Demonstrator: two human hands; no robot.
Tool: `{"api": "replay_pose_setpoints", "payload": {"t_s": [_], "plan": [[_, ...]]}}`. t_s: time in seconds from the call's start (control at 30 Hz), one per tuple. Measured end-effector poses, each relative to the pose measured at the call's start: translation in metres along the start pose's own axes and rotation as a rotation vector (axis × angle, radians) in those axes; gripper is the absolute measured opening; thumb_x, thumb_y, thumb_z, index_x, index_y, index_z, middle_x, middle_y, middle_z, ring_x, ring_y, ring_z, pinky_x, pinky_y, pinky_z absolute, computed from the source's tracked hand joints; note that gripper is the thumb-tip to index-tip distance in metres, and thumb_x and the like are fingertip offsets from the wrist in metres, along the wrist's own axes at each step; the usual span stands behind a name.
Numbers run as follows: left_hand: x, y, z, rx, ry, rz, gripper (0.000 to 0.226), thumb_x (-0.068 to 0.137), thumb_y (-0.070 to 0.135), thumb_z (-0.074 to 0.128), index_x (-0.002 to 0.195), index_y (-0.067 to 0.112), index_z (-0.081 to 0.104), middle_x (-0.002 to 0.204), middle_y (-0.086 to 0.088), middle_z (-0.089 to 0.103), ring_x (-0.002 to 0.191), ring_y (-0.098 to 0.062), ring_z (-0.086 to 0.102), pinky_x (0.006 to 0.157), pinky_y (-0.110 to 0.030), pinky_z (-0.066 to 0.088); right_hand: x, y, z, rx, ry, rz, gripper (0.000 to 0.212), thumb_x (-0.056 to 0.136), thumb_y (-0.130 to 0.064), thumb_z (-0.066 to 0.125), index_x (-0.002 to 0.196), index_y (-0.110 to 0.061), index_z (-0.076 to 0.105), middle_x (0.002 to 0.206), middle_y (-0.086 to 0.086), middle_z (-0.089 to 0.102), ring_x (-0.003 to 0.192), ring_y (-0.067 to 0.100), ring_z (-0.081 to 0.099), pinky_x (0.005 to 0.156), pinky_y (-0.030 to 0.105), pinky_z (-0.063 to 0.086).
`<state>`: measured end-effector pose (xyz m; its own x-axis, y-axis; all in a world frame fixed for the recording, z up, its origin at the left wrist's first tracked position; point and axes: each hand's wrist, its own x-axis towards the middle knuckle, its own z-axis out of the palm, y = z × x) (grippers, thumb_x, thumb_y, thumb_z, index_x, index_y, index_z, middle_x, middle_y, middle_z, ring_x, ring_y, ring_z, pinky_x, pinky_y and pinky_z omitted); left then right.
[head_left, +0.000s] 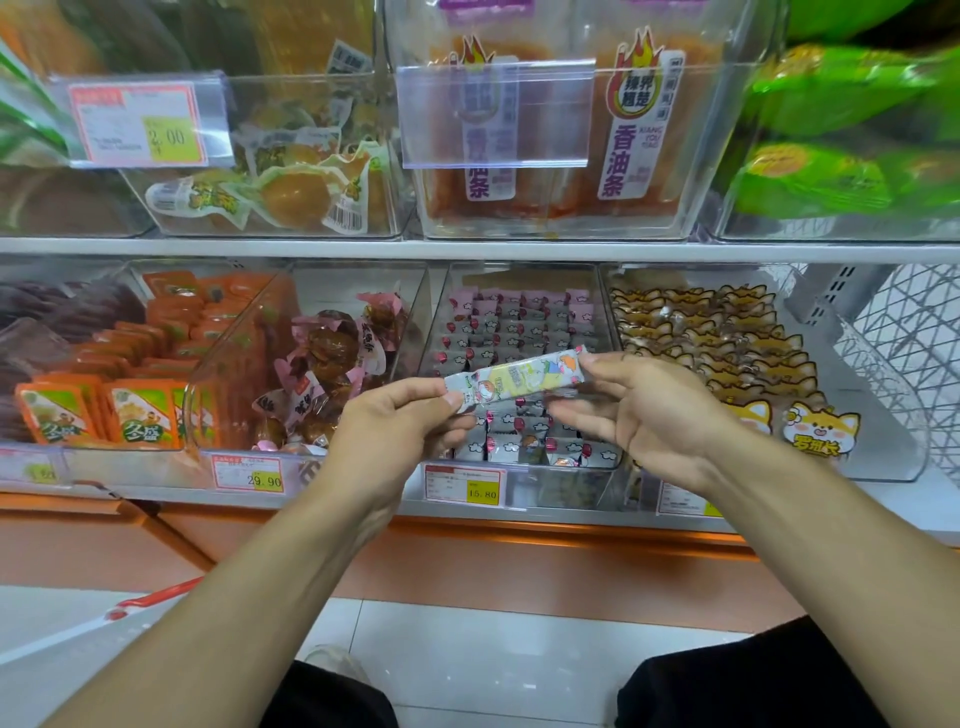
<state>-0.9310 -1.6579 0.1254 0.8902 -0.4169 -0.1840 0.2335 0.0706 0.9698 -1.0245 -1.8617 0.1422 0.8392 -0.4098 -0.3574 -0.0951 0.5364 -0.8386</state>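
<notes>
- Just in front of the clear bin (440, 312) of small wrapped sweets, a long snack packet (514, 379) hangs tilted above the bin's front rows.
- Left hand (400, 426) pinches the packet's lower left end.
- Right hand (644, 410) pinches the higher right end under its thumb, other fingers stretched loosely beneath.

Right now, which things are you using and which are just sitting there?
In use: snack packet, pinched at its ends by the left hand and the right hand; the clear bin of similar packets behind it.
Just sitting there: orange packets, brown wrapped sweets, dog-face snacks, green bags, price tag.
</notes>
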Motion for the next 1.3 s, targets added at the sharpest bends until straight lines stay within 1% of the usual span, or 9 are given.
{"api": "replay_pose_setpoints", "payload": {"t_s": [0.1,0.27,0.37,0.43,0.57,0.83,0.97,1.17,1.3], "plan": [[-0.001,0.001,0.0,-0.012,-0.006,0.019,0.014,0.089,0.004,0.071,0.103,0.001,0.069,0.084,-0.016,0.077,0.079,-0.022,0.076,0.067,-0.022,0.06,-0.002,-0.001,-0.003,-0.057,-0.071,0.006,0.029,0.086,-0.019,0.076,0.104,0.001,0.064,0.096,0.017,0.078,0.091,0.027,0.077,0.074,0.036,0.063],[-0.006,0.005,0.001,-0.214,-0.047,-0.067,0.011,0.095,0.002,0.062,0.104,0.001,0.069,0.104,-0.02,0.074,0.094,-0.037,0.075,0.072,-0.031,0.062,-0.003,0.0,-0.005,-0.089,-0.158,-0.117,0.034,0.065,-0.001,0.079,0.091,-0.008,0.058,0.097,0.015,0.075,0.091,0.029,0.076,0.071,0.03,0.062],[-0.008,0.008,0.001,-0.319,-0.147,-0.187,0.036,0.095,0.029,0.064,0.114,-0.001,0.06,0.116,-0.025,0.07,0.098,-0.046,0.072,0.07,-0.037,0.062,-0.005,0.001,-0.005,-0.227,-0.206,-0.283,0.04,0.061,0.002,0.081,0.093,-0.011,0.06,0.101,0.004,0.077,0.098,0.024,0.074,0.074,0.026,0.061],[-0.009,0.007,0.004,-0.315,-0.18,-0.229,0.053,0.087,0.041,0.071,0.118,0.0,0.06,0.105,-0.021,0.075,0.099,-0.046,0.072,0.07,-0.036,0.062,-0.006,0.003,-0.004,-0.417,-0.24,-0.435,0.038,0.067,0.011,0.081,0.088,-0.014,0.061,0.104,0.0,0.077,0.1,0.016,0.073,0.076,0.022,0.058],[-0.009,0.001,0.008,-0.269,-0.128,-0.176,0.032,0.083,0.022,0.073,0.106,0.0,0.07,0.104,-0.018,0.076,0.098,-0.032,0.075,0.072,-0.029,0.062,-0.006,0.006,-0.007,-0.561,-0.349,-0.538,0.039,0.069,0.015,0.081,0.089,-0.015,0.065,0.111,0.001,0.076,0.108,0.015,0.071,0.084,0.022,0.058],[-0.009,0.0,0.005,-0.005,-0.119,0.173,0.031,0.073,-0.014,0.076,0.095,0.008,0.074,0.084,0.0,0.075,0.075,-0.013,0.069,0.064,-0.022,0.055,-0.002,0.009,-0.006,-0.398,-0.204,-0.224,0.062,0.063,-0.044,0.085,0.113,-0.012,0.066,0.112,0.013,0.073,0.095,0.029,0.075,0.08,0.034,0.062],[-0.009,-0.003,0.007,0.058,-0.132,0.27,0.046,0.068,-0.023,0.074,0.094,0.014,0.074,0.099,-0.001,0.075,0.097,-0.019,0.072,0.08,-0.031,0.06,-0.003,0.011,-0.003,-0.265,-0.26,-0.154,0.033,0.074,-0.026,0.08,0.102,-0.01,0.072,0.101,0.012,0.073,0.088,0.027,0.074,0.072,0.027,0.062],[-0.009,-0.004,0.007,0.097,-0.107,0.15,0.047,0.074,-0.011,0.08,0.111,0.016,0.071,0.111,0.003,0.074,0.092,-0.009,0.074,0.074,-0.016,0.055,-0.003,0.008,-0.004,-0.246,-0.218,-0.257,0.059,0.064,-0.009,0.082,0.119,-0.01,0.059,0.11,0.011,0.076,0.098,0.028,0.074,0.079,0.032,0.062],[-0.008,-0.009,0.004,0.525,-0.054,0.313,0.046,0.084,0.007,0.078,0.125,0.026,0.065,0.119,0.01,0.068,0.102,-0.004,0.067,0.088,-0.019,0.055,0.0,0.003,-0.007,-0.37,-0.069,-0.454,0.044,0.071,-0.001,0.085,0.106,-0.016,0.063,0.1,0.003,0.077,0.09,0.016,0.073,0.073,0.023,0.058]]}}
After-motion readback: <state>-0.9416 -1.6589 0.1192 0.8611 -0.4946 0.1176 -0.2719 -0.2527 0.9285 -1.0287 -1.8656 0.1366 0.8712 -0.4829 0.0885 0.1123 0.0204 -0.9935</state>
